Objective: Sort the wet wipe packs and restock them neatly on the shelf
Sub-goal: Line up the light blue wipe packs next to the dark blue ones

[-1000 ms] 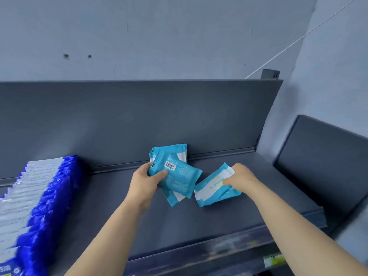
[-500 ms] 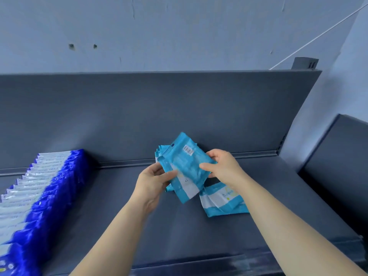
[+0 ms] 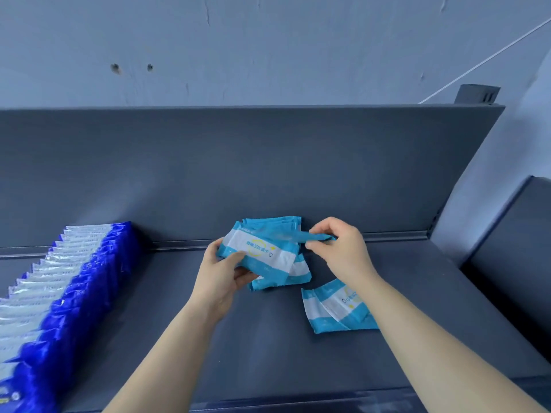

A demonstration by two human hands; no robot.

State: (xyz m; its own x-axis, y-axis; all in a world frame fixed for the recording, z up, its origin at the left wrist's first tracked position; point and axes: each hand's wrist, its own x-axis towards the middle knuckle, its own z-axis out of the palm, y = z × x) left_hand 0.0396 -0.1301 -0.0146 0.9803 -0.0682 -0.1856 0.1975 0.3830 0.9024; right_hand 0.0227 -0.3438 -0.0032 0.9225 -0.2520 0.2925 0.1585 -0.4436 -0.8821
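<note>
Holding the soft light-blue-and-white wipe packs [image 3: 262,251] together, the left hand [image 3: 220,275] curled round them while the right hand [image 3: 337,248] pinched one edge, likely to line them up.

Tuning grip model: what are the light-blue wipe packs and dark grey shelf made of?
Light-blue wipe packs: thin plastic film, faint sheen; edges crinkle and bend where held. Dark grey shelf: likely painted sheet metal, matte; flat panels, crisp folded lip.

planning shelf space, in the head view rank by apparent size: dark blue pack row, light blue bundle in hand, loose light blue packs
1. dark blue pack row
2. light blue bundle in the left hand
3. loose light blue packs; part hidden by forearm, so unsure
</note>
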